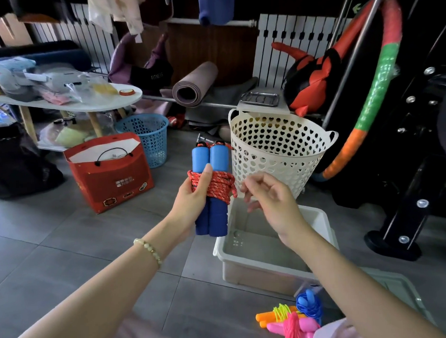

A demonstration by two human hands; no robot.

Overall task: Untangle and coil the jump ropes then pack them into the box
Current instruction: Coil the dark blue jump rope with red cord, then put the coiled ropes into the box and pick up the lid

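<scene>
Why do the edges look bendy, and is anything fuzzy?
Head view: the wide-angle lens bends the radiator near the top edge; the right hand looks slightly smeared; the left hand and its jump rope are sharp; the black machine sits in shadow.

- Left hand [195, 195] grips pair of blue foam jump-rope handles [211, 156], upright, with red braided rope [217, 184] wound round their middle and thumb on the coil.
- Right hand [269, 200] just right of coil, fingers loosely curled, holding nothing.
- White plastic box [259, 272] on grey tiled floor [66, 239], below both hands.
- Orange, pink and blue jump ropes [292, 319] piled at box's near corner.
- Cream heart-holed plastic basket [275, 151] behind box.
</scene>
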